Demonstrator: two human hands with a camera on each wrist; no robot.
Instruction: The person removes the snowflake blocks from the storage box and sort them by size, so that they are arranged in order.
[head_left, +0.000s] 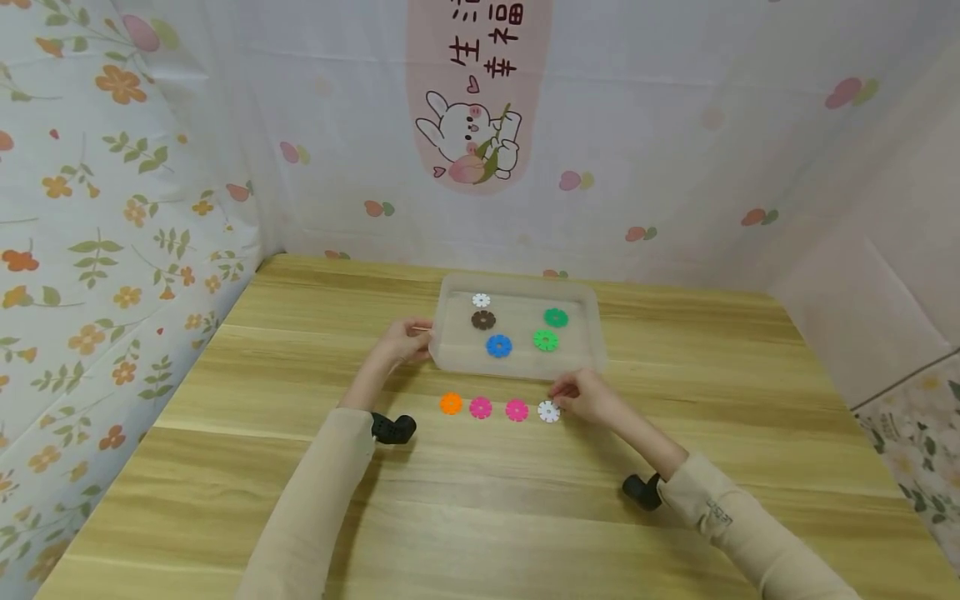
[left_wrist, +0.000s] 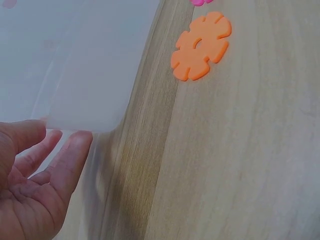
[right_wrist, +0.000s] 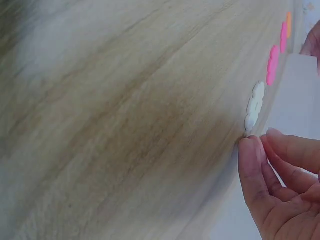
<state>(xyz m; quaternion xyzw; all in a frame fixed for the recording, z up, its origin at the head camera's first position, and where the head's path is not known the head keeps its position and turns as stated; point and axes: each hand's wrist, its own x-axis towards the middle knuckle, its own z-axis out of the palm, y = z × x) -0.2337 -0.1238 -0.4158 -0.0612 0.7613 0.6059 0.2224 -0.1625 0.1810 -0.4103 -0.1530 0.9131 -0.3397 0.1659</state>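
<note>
Your left hand (head_left: 405,342) grips the tray (head_left: 517,365) at nine o'clock; your right hand (head_left: 588,397) touches the nearer white disc (head_left: 543,413) at one o'clock, pinching or not I can't tell.

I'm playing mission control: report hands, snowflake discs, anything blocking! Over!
Left hand touching plastic tray. Right hand at white snowflake disc outside tray, pinch unclear. Lined up alongside: two pink discs, one orange disc. Nothing visibly blocking.
</note>
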